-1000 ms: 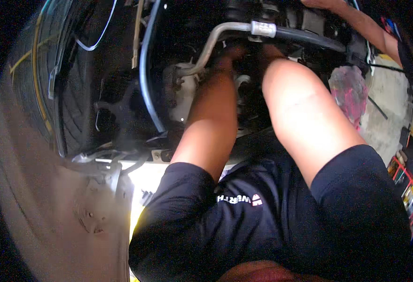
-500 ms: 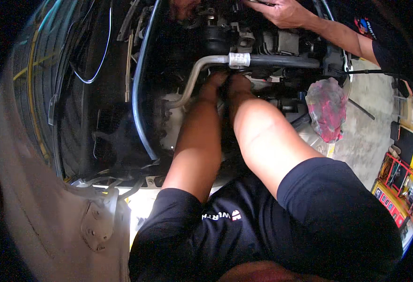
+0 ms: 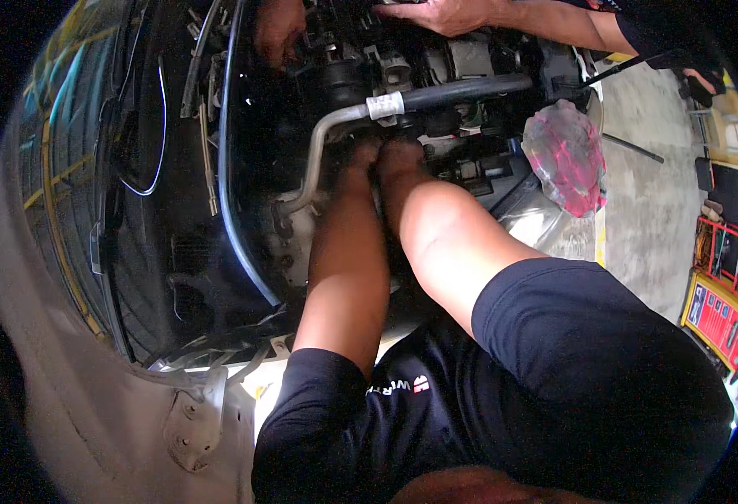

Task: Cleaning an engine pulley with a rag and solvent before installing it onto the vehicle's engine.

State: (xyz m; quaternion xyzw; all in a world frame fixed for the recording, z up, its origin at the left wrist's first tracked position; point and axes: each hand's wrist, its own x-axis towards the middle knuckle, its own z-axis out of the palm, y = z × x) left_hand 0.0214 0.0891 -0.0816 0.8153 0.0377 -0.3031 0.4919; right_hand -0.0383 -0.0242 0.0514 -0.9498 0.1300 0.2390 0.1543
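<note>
Apparently reaching left hand [image 3: 360,157] and right hand [image 3: 401,157] close together into shadow, beside a bent silver metal pipe [image 3: 314,160] — too dark to tell whether pinching or spreading the fingers. Could scrape knuckles on the pipe, given poor light. Around, see a co-worker's hand [image 3: 455,13], a crumpled pink-and-grey bundle [image 3: 564,160] — and, obstructing, a thick black hose [image 3: 470,90].

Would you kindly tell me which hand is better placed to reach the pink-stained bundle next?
Probably the right hand: it looks nearer the pink-stained bundle, which is to its right. The left hand is farther off, on the right hand's other side.
</note>
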